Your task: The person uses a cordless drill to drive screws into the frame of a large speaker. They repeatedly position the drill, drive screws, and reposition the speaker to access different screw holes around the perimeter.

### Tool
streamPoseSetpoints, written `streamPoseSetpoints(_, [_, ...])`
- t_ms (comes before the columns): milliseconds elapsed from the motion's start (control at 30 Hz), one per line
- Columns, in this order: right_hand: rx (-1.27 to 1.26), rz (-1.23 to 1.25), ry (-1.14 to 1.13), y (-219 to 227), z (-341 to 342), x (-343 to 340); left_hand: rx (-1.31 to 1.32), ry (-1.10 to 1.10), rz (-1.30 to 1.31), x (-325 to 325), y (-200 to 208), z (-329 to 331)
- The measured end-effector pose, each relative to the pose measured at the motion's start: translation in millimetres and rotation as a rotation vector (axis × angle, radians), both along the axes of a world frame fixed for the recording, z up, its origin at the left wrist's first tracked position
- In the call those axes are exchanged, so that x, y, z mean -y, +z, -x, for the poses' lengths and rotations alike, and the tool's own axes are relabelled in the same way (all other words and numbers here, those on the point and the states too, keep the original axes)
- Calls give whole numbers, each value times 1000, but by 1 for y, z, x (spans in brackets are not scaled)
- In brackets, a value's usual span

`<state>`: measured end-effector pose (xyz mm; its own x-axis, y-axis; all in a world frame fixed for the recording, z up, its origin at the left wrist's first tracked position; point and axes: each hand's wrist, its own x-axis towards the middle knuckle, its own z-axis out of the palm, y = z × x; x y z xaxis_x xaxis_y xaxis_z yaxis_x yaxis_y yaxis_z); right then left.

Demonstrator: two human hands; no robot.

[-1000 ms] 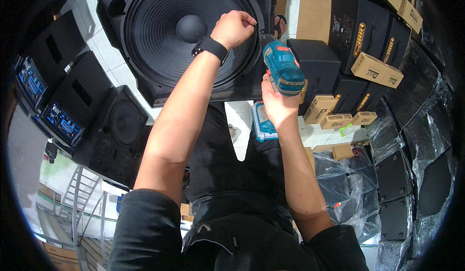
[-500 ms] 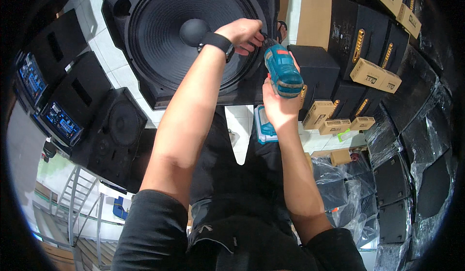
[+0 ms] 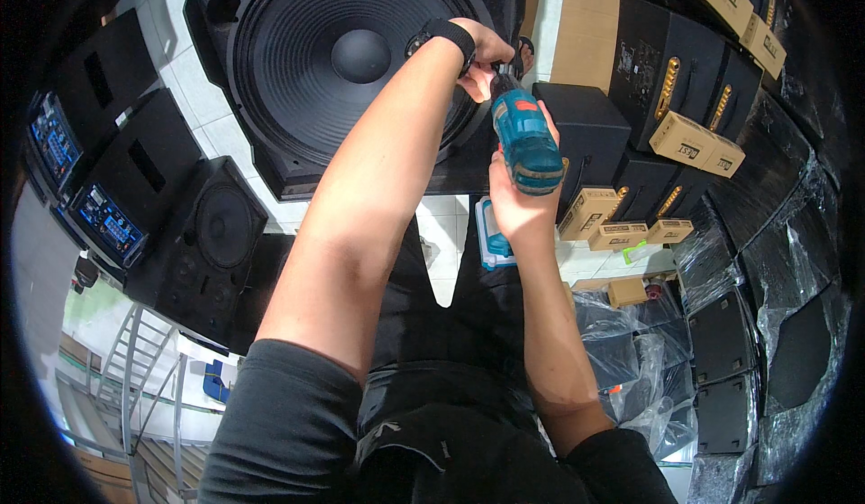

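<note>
My right hand (image 3: 521, 211) is closed around the grip of a teal cordless drill (image 3: 527, 148), whose front end points away from me over the right edge of a large black speaker cabinet (image 3: 311, 182). My left hand (image 3: 485, 58), with a black watch on its wrist, is closed at the drill's chuck (image 3: 505, 72). Its fingertips are pinched there, and what they hold is too small or hidden to make out. Beneath both hands lies the cabinet, its big round speaker cone (image 3: 306, 81) facing up.
Black speakers (image 3: 216, 225) and units with blue-lit panels (image 3: 113, 220) stand at left. Right of the cabinet are black boxes (image 3: 577, 130), small cardboard boxes (image 3: 698, 144) and plastic-wrapped goods (image 3: 775, 207). A teal-and-white object (image 3: 491, 234) sits by my right thigh.
My left hand has moved right from above the speaker cone's edge to the drill's chuck. The drill, still in my right hand, has tilted and shifted slightly toward me.
</note>
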<state>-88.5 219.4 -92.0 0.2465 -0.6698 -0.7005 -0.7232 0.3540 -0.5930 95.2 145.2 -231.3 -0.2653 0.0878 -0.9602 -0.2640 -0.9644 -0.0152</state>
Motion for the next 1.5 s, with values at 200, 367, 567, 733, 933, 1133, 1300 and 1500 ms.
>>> streamPoseSetpoints(200, [26,-92,-122,0,-4,1,-86,-68,11,-1,-28,3])
streamPoseSetpoints(367, [1,50,82,7,-1,4,-153,-159,-10,3,-49,6])
streamPoseSetpoints(567, [77,23,12,-3,7,1,-153,-143,-13,2,-52,5])
streamPoseSetpoints(733, [169,-57,-147,-7,9,-1,-86,-99,55,-3,-40,6])
streamPoseSetpoints(933, [129,6,-18,-5,9,3,-54,166,104,-18,-5,-15])
streamPoseSetpoints(1133, [68,72,100,-4,13,2,298,277,772,-37,124,9])
streamPoseSetpoints(1300, [65,97,137,-3,17,1,836,446,974,-50,179,98])
streamPoseSetpoints(1500, [58,110,173,-1,20,0,1043,485,1082,-51,170,109])
